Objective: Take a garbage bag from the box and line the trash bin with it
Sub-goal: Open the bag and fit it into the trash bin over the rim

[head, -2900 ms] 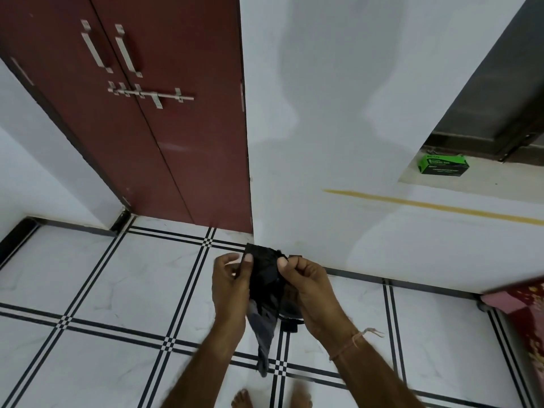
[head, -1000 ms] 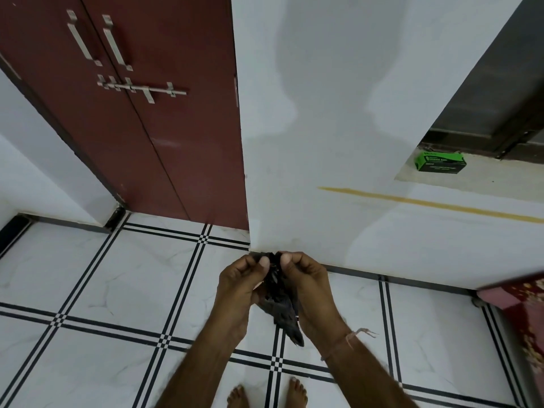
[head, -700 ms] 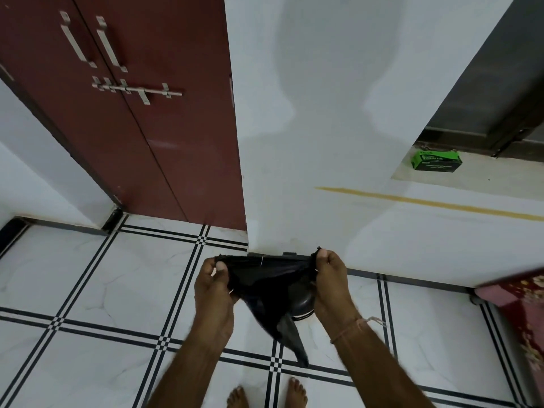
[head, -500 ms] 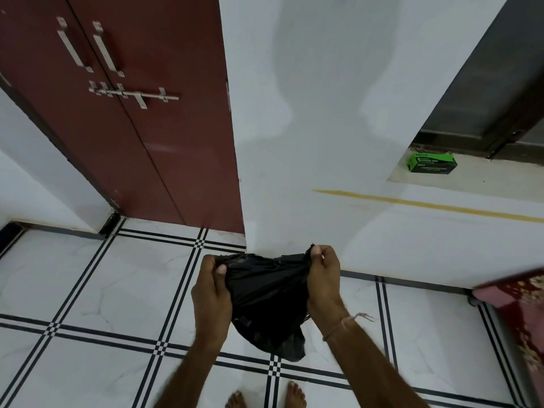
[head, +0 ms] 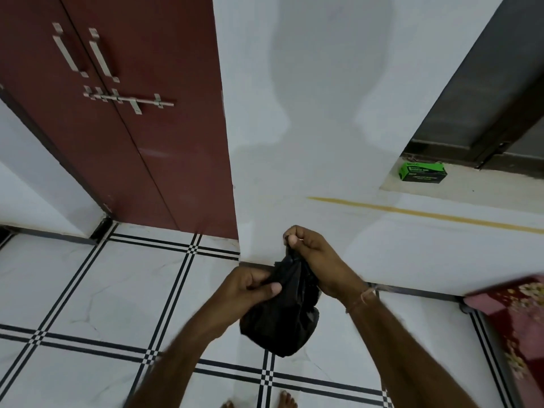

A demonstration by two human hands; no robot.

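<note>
My right hand (head: 316,262) pinches the top edge of the black garbage bag (head: 282,316) between thumb and fingers, and my left hand (head: 250,290) holds it lower on its left side, thumb pressed on the plastic. The bag hangs bunched between both hands, in the air above the white tiled floor (head: 88,290). The green box (head: 423,171) lies well apart, on a ledge (head: 485,184) at the right. I do not see the trash bin.
</note>
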